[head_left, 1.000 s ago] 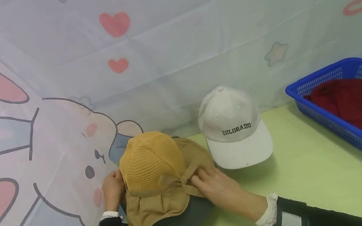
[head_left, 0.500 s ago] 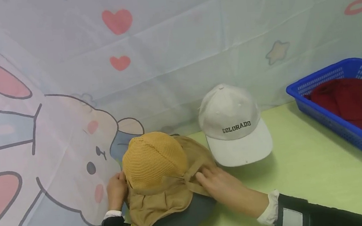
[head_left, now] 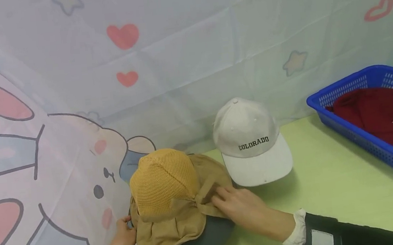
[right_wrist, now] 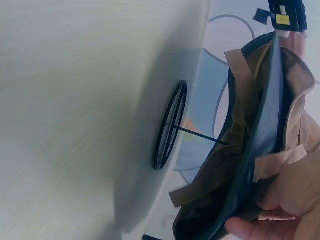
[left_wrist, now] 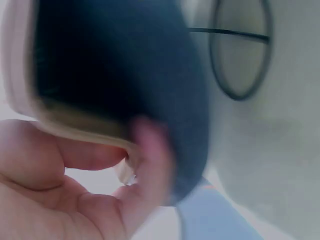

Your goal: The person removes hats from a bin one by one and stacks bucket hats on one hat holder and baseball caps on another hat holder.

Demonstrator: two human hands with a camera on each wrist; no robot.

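Surface: green table | backdrop: cartoon cloth | both hands' fingers pinch sun hat

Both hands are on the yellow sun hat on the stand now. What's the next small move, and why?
Probably lift the yellow sun hat a little, straight up. The left hand pinches the brim at its left edge, the right hand grips the brim and tan tie on the right, and a thin black stand shows beneath. Held on both sides, it should come up level, clear of the white cap.
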